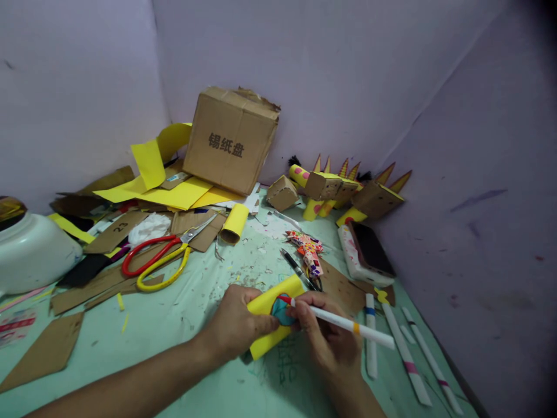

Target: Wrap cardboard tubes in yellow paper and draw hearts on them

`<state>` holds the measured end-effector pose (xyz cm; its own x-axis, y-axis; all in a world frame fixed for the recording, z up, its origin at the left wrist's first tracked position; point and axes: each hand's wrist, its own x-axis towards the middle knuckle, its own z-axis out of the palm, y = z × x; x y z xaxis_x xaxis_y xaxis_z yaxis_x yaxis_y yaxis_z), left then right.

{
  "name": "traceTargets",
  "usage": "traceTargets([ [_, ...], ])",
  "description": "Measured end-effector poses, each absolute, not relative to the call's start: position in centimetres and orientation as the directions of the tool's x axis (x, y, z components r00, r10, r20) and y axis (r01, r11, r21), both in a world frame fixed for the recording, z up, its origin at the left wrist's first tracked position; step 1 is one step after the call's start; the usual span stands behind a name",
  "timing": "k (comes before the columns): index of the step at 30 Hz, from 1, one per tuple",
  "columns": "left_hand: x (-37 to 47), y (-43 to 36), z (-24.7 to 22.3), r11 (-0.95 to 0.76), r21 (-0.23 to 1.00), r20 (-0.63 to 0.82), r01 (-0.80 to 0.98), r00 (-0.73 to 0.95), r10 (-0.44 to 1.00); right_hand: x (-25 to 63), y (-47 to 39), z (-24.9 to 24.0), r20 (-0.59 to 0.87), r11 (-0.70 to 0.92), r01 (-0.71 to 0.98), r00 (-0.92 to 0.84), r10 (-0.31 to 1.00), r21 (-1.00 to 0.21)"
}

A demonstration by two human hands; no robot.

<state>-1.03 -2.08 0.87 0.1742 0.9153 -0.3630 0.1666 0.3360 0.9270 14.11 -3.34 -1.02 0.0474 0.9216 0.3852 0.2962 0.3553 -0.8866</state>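
My left hand is closed around a yellow paper tube, steadying it low over the green-covered table. Its thumb presses on a small teal piece lying against the tube's side. In my right hand is a white marker with an orange band, gripped like a pencil. The marker's red tip meets the edge of the teal piece. Right behind the tube lie a dark pen and a colourful patterned paper shape.
Red-and-yellow scissors lie left among cardboard scraps and yellow paper. A cardboard box leans on the wall. Horned cardboard-and-tube figures stand at the back right. Near them a phone rests on a white pack; several markers lie right.
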Motion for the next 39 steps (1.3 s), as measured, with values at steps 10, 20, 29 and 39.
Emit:
traceTargets([
  [10,-0.99,-1.99,0.79,0.345,0.921,-0.376,0.183,0.178,0.909,14.48,-2.95,-1.32,0.438,0.405,0.306,0.047,0.898,-0.862],
  [20,-1.10,-1.91,0.61,0.319,0.929,-0.350,0.188,0.165,0.922,13.97,-3.34,-0.85,0.470,0.427,0.360,0.037,0.882,-0.829],
  [29,-0.87,-1.96,0.93,0.333,0.929,-0.357,0.162,0.149,0.922,13.63,-3.54,-0.46,0.470,0.433,0.396,-0.003,0.882,-0.810],
  [39,-0.86,-1.95,1.03,0.346,0.926,-0.367,0.153,0.142,0.919,13.71,-3.67,-1.15,0.449,0.446,0.321,-0.068,0.891,-0.835],
])
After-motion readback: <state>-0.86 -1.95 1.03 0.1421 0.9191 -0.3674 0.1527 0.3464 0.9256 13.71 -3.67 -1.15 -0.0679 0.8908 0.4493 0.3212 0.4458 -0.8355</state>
